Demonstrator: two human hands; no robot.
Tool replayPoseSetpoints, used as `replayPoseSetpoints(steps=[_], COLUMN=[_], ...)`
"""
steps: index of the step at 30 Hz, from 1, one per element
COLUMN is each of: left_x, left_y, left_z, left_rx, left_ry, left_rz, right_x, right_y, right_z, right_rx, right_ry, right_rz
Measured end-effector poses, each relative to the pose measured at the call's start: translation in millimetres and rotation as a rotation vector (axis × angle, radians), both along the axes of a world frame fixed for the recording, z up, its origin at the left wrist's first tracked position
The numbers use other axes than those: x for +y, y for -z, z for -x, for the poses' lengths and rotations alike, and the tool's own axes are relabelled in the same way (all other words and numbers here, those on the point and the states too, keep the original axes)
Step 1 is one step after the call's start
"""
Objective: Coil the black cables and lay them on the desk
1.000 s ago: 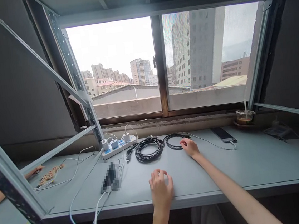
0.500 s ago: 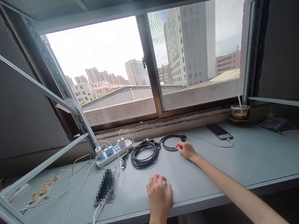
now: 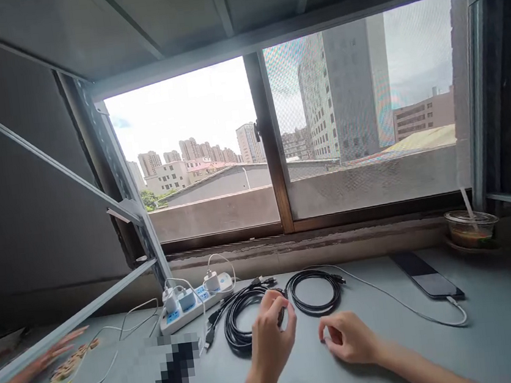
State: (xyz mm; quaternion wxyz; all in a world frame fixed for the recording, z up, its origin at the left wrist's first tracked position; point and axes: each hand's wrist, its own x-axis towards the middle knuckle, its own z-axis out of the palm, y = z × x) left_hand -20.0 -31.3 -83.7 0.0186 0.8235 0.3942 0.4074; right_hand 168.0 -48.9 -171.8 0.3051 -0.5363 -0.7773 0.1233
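My left hand [image 3: 272, 330] hovers over the right side of the larger coil of black cable [image 3: 235, 332], hiding part of it. Its fingers are loosely curved, with a gap inside the thumb and nothing seen in them. Low over the grey desk, my right hand [image 3: 350, 339] has bent fingers and a space between thumb and index finger; no object shows there. A smaller coil of black cable [image 3: 316, 293] lies just beyond the right hand, apart from it. Black plugs [image 3: 210, 335] stick out from the larger coil's left side.
A white power strip [image 3: 197, 306] with chargers sits behind the larger coil. To the right lie a phone [image 3: 431, 279] on a white cable and a lidded drink cup [image 3: 472, 229]. Another person's hand [image 3: 48, 361] reaches in at far left. A pixelated dark object [image 3: 170, 379] lies front left.
My left hand has risen from the desk's front toward the larger coil. My right hand has drawn back from the smaller coil. Another person's hand has appeared at the left, and the view has shifted.
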Motion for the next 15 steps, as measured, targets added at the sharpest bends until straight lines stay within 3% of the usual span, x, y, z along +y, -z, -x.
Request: replayPoseSetpoints(steps=[3, 6, 10, 15], left_x=[36.3, 58.4, 61.0, 61.0], left_y=[3.3, 20.4, 37.1, 34.8], left_z=[-2.2, 1.2, 6.1, 8.7], left_rx=[0.106, 0.176, 0.179, 0.154], left_ry=[-0.087, -0.179, -0.149, -0.074], left_rz=[-0.047, -0.111, -0.305, -0.446], right_x=[1.6, 3.2, 5.4, 7.1], right_y=[-0.1, 2.8, 8.4, 11.0], right_z=[-0.2, 0.4, 0.0, -1.5], right_rx=[-0.008, -0.015, 0.003, -0.006], right_ry=[-0.015, -0.006, -0.002, -0.030], right_rz=[0.013, 0.029, 0.044, 0.074])
